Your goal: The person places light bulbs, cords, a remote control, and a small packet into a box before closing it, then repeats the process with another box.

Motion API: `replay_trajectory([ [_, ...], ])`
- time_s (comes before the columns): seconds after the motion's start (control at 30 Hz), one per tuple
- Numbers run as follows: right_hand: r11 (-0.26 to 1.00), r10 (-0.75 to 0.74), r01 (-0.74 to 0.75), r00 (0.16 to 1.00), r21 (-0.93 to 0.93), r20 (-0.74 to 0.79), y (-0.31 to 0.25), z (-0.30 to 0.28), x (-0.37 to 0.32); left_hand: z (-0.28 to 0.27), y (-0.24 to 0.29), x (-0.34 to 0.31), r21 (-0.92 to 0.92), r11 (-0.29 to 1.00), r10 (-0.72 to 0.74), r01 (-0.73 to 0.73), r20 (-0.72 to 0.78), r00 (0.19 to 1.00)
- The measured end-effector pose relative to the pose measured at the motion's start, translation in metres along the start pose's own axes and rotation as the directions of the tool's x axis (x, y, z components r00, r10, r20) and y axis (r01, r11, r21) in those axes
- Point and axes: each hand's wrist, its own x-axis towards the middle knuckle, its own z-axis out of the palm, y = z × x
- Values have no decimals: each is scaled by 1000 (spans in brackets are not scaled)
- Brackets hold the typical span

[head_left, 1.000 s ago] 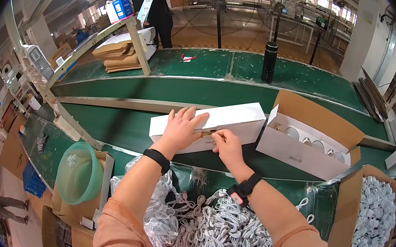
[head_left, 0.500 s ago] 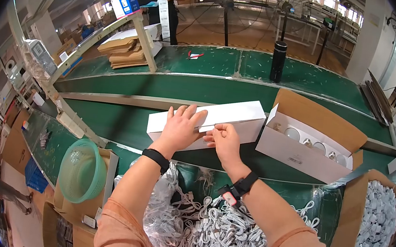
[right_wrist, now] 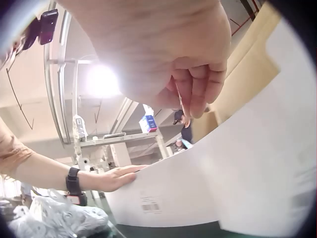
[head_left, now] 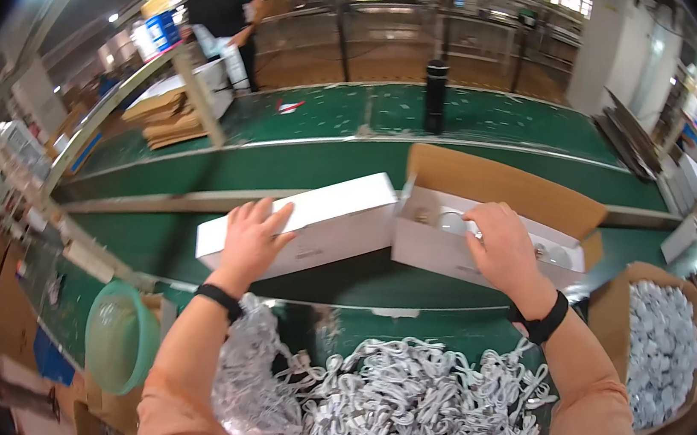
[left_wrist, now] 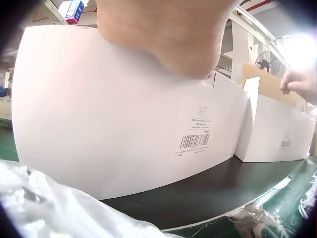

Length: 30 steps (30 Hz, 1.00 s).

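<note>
Now: left hand lies flat, fingers straight, on the closed white box on the green surface; that box looks finished. Right hand reaches curled fingers into the open box just beside it. Cannot tell whether it holds anything. Flap up, closing left.

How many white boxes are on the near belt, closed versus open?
Closed box, under the left hand: 1
Open box, right hand at it: 1
Total: 2
</note>
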Motion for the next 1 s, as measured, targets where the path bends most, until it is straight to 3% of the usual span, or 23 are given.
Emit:
replay_trajectory([
  [0.07, 997, 26, -29, 999, -78, -36, 18, -15, -16, 0, -8, -7, 0, 1000, -20, 20, 23, 1000],
  [0.13, 987, 103, -70, 968, -147, 230, 46, -17, -40, -5, -10, -2, -8, 1000, -4, 4, 51, 999],
  [0.17, 985, 114, -82, 969, -154, 217, 49, -16, -42, -6, -12, -2, -15, 999, -38, 40, 95, 995],
  [0.23, 990, 50, -2, 938, -138, 342, 53, -17, -43, -6, -9, -4, -17, 998, -60, 62, 131, 990],
  [0.37, 996, 64, -48, 969, -71, 240, 63, -41, -54, -22, 29, -18, -1, 997, -74, 74, 97, 993],
  [0.43, 998, 19, 0, 962, -70, 272, 64, -63, -58, -32, 61, -23, -222, 974, -36, 48, 57, 998],
  [0.5, 999, -7, 18, 955, -35, 298, 54, -74, -72, -34, 96, -27, -566, 777, -127, 276, 288, 949],
  [0.53, 999, -47, 47, 945, 8, 324, 46, -77, -80, -37, 120, -31, -740, 509, -163, 440, 419, 893],
  [0.57, 999, -34, 31, 942, 15, 335, 38, -78, -92, -41, 148, -32, -800, 179, -152, 572, 552, 820],
  [0.63, 996, -69, 50, 961, 78, 268, 25, -77, -114, -46, 196, -29, -746, 78, -114, 662, 653, 749],
  [0.67, 998, 18, -41, 933, 57, 358, 18, -86, -120, -37, 213, -30, -824, 82, -31, 561, 560, 828],
  [0.7, 996, 25, -53, 929, 65, 368, 11, -92, -125, -11, 218, -32, -847, 329, -132, 418, 397, 908],
  [0.73, 999, 13, -26, 964, 44, 265, 5, -98, -129, -8, 226, -28, -800, 395, -262, 452, 373, 890],
  [0.77, 1000, -2, -1, 987, 19, 162, 0, -104, -133, 6, 223, -26, -804, 304, -335, 510, 411, 848],
  [0.8, 999, 7, -13, 993, 48, 117, -1, -113, -134, 28, 208, -27, -757, 418, -388, 502, 351, 852],
  [0.83, 996, 26, -31, 997, 78, 72, -3, -125, -136, 7, 221, -22, -756, 322, -446, 570, 410, 796],
  [0.9, 985, 111, -126, 986, 116, 128, -14, -158, -139, 14, 219, -22, -778, 353, -457, 520, 341, 821],
  [0.93, 942, 258, -312, 909, 125, 328, -20, -174, -142, 11, 221, -23, -776, 351, -450, 525, 352, 821],
  [0.97, 870, 375, -484, 774, 94, 510, -22, -185, -146, 9, 222, -23, -759, 360, -437, 542, 376, 817],
  [1.0, 903, 348, -424, 811, 63, 470, -15, -183, -155, 6, 224, -21, -746, 369, -424, 554, 396, 815],
])
